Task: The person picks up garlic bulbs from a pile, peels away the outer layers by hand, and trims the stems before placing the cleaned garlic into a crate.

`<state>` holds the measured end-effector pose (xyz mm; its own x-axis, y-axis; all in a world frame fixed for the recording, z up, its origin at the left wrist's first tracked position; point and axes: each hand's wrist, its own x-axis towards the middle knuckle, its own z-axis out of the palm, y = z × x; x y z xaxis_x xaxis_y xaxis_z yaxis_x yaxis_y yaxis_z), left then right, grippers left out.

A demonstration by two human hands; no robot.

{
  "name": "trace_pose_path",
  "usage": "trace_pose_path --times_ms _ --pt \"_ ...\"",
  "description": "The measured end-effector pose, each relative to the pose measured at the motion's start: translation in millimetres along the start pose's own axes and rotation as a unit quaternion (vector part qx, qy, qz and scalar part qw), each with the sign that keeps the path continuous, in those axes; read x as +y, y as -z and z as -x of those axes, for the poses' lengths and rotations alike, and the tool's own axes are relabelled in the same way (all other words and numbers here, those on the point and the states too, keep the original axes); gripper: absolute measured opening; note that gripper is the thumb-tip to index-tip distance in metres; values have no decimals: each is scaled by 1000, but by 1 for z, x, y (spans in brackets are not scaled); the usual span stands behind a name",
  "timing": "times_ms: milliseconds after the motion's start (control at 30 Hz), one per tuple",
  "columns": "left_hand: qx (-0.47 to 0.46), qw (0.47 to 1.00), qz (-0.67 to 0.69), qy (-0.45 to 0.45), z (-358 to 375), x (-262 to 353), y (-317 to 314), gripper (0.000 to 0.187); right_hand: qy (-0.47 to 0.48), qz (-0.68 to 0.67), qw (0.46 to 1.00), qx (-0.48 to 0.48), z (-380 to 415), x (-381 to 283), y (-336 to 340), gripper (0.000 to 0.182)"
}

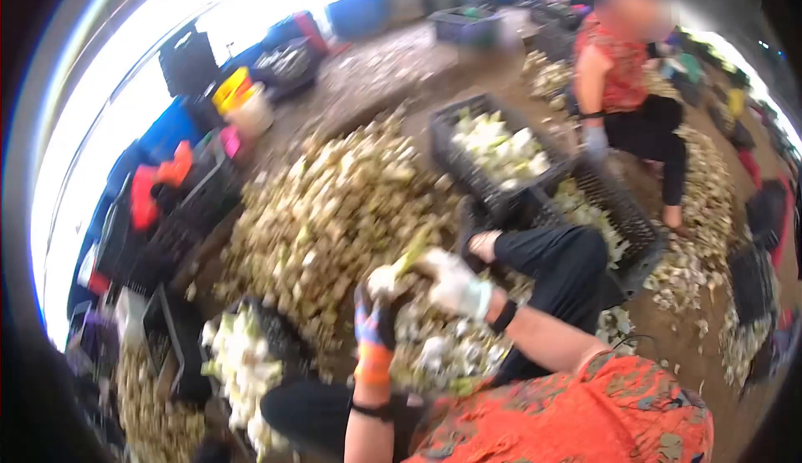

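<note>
My left hand point(374, 329), in an orange, blue and dark glove, is closed round the lower part of a pale bulb point(384, 282) with a yellow-green stem. My right hand point(454, 282), in a white glove, is closed at the stem end of the same bulb, to its right. A large heap of bulbs point(326, 212) lies just beyond my hands. Whitish pieces point(443, 350) lie on the ground below them, between my bent legs. Details at the fingertips are blurred.
A black crate point(439, 141) of pale bulbs stands ahead, with another black crate point(635, 212) to its right. White bulbs point(242, 363) fill a container by my left knee. A seated person point(622, 70) is at the upper right. Dark crates point(196, 191) line the left.
</note>
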<state>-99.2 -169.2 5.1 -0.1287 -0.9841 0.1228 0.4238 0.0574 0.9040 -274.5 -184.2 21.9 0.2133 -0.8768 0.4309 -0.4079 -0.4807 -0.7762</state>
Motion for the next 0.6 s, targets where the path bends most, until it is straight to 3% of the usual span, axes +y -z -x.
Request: trace_pose_path --times_ms 33,100,133,200,267,333,400,467,500,600 --pt "16 999 -47 -22 -2 0 -4 51 -29 -13 999 2 2 -2 4 37" --pt "29 997 -43 -63 -6 -12 -5 58 -161 -213 964 0 12 -5 2 44" --pt "14 996 -22 -89 -9 -26 -3 65 -232 -328 916 2 15 -7 -2 48" --pt "-5 990 -41 -133 -19 -57 10 70 -257 -565 782 56 9 -3 -23 38" --pt "-77 964 -147 -207 -26 -58 25 70 -258 -623 738 35 9 0 -19 27" --pt "3 985 -113 -133 -10 -56 13 70 -319 -622 714 40 16 -4 -11 22" --pt "47 988 -71 -131 0 -42 3 68 -265 -538 799 42 21 26 -31 26" --pt "35 991 -62 -110 9 -14 -18 66 -228 -489 838 81 40 28 -21 28" --pt "65 991 -66 -92 10 -25 -13 61 -67 -107 991 41 51 88 -47 29" --pt "143 982 112 48 11 -20 -21 43 -132 -365 921 39 27 26 -12 32"
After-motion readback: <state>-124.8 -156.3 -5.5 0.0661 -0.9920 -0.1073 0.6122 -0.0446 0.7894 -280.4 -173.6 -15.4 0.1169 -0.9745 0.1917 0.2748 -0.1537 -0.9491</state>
